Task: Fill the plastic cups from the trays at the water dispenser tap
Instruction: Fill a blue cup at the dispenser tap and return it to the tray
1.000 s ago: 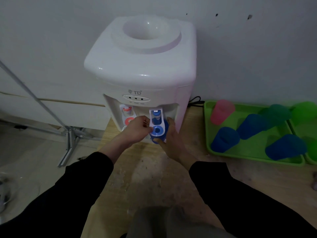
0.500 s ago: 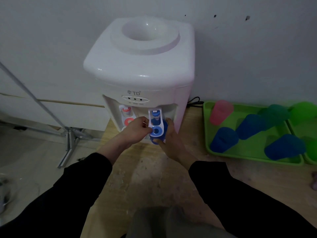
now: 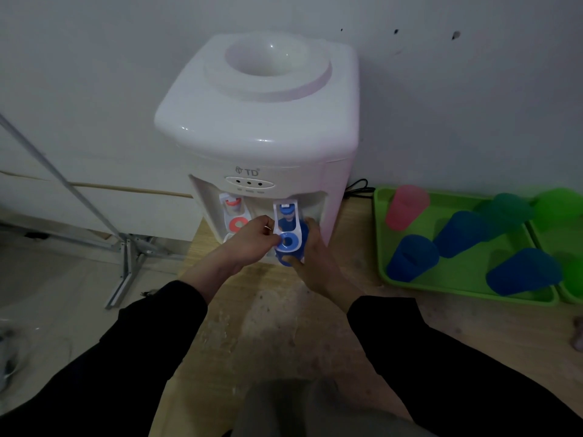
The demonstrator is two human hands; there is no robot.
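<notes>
Wooden table [image 3: 268, 326] carries everything. White water dispenser [image 3: 258, 130] stands at 12 o'clock, back to the wall. Green tray [image 3: 467, 279] lies at 3 o'clock from it, holding a pink cup [image 3: 407, 206], three spare blue cups [image 3: 411, 257] and a teal cup [image 3: 504, 212]. Right hand [image 3: 315, 263] is wrapped round the held blue cup [image 3: 303, 239], directly under the tap. Left hand [image 3: 252, 241], fingers curled, grips the blue tap lever [image 3: 287, 240].

The blue cup [image 3: 303, 237] is mostly hidden behind the tap [image 3: 285, 222] and the right hand [image 3: 315, 258] gripping it; its fill cannot be told. The far tray [image 3: 570, 299] and a green cup [image 3: 563, 205] run off the right edge. The dispenser [image 3: 258, 127] labels are too small to read. A blurred object [image 3: 8, 357] lies at the left edge.
</notes>
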